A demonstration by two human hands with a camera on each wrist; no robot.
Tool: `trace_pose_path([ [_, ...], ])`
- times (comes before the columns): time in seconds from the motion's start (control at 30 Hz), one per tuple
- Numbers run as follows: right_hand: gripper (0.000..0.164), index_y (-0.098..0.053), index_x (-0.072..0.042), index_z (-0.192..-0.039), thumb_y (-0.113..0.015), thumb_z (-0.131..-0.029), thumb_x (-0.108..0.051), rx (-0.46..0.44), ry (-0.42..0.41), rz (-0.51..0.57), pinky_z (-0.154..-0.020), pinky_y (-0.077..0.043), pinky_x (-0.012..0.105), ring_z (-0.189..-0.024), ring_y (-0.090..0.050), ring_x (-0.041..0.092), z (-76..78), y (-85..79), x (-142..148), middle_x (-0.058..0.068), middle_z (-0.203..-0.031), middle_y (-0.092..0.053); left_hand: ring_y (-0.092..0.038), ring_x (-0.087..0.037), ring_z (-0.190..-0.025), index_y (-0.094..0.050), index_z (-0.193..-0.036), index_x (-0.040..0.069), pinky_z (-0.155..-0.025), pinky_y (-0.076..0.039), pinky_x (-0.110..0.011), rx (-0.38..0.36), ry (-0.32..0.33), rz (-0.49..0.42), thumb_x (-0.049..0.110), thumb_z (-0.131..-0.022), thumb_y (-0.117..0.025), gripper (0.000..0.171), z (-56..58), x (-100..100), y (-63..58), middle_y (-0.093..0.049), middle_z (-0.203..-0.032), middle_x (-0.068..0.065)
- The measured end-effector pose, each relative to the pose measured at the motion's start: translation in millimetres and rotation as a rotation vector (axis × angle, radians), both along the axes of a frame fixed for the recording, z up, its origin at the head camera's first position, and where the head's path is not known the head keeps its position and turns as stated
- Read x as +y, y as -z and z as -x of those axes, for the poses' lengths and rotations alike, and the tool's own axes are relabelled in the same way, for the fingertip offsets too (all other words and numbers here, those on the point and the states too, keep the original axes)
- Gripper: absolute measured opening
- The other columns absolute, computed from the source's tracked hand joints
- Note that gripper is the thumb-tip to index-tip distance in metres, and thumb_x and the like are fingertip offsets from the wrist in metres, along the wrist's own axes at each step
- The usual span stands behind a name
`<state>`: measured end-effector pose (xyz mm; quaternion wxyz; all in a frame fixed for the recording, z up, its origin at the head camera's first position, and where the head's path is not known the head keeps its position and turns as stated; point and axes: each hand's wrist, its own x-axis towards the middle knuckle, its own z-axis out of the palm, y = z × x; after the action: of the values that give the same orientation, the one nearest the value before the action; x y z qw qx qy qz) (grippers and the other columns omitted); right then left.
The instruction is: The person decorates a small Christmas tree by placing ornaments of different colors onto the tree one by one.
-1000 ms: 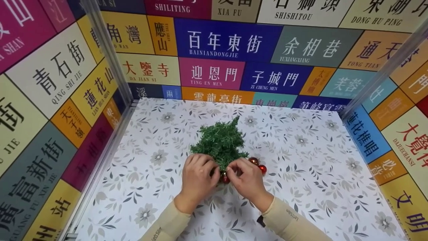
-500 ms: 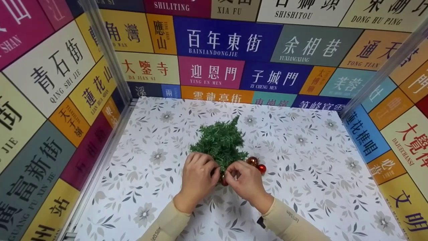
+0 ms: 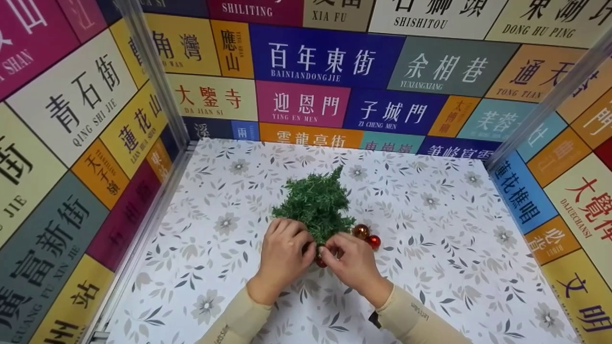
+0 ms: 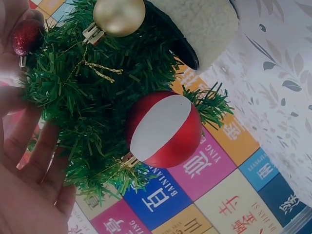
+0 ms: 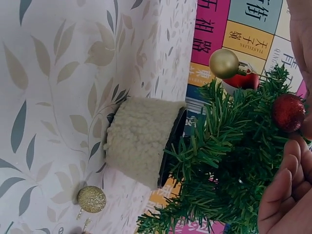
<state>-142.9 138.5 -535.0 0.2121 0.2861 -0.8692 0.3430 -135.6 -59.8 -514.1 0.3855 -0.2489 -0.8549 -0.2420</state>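
A small artificial Christmas tree [image 3: 315,200] stands on the table. My left hand [image 3: 287,248] is at its near left side, thumb and forefinger curled together on a branch; in the left wrist view its other fingers [image 4: 41,161] lie along the greenery. My right hand [image 3: 353,260] pinches at a red glitter bauble [image 5: 289,113] with a metal cap, at the tree's near side. Both fingertip grips are partly hidden. On the branches hang a matte gold bauble [image 4: 119,17] with gold cord and a red-and-white bauble [image 4: 165,129]. A fleece-covered pot [image 5: 141,139] holds the tree.
Loose shiny baubles, one brownish [image 3: 361,231] and one red [image 3: 374,242], lie just beyond my right hand. A gold glitter bauble [image 5: 91,199] rests on the tablecloth near the pot. Walls with printed signs [image 3: 325,57] enclose the floral-patterned table [image 3: 430,286].
My right hand has shifted slightly left and inward, its fingertips closer to the left hand's, covering more of the red bauble. The left hand and tree stay almost still.
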Motion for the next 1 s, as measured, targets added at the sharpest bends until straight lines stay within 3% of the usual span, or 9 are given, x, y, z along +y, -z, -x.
trace_pose_path([
  [0.63, 0.013, -0.065, -0.025, -0.082, -0.071, -0.087, -0.015, 0.08, 0.01, 0.051, -0.055, -0.045, 0.021, -0.063, -0.052, 0.0, 7.1, 0.4, 0.4, -0.017, -0.078, -0.058, -0.061, -0.025, -0.082, -0.067, -0.068, 0.017, -0.092, -0.045, -0.045, 0.009, 0.005, -0.032, 0.015, -0.081, -0.072, 0.014, 2.1, 1.7, -0.7, -0.063, -0.083, -0.001],
  [1.0, 0.01, -0.067, -0.024, -0.084, -0.068, -0.093, -0.02, 0.038, 0.056, 0.101, -0.055, -0.045, 0.026, -0.063, -0.051, 0.003, 8.7, -2.2, -0.2, -0.016, -0.08, -0.058, -0.061, -0.025, -0.082, -0.069, -0.069, 0.016, -0.091, -0.046, -0.045, 0.018, 0.001, -0.031, 0.017, -0.081, -0.073, 0.013, 4.0, 1.5, 1.0, -0.064, -0.082, -0.001],
])
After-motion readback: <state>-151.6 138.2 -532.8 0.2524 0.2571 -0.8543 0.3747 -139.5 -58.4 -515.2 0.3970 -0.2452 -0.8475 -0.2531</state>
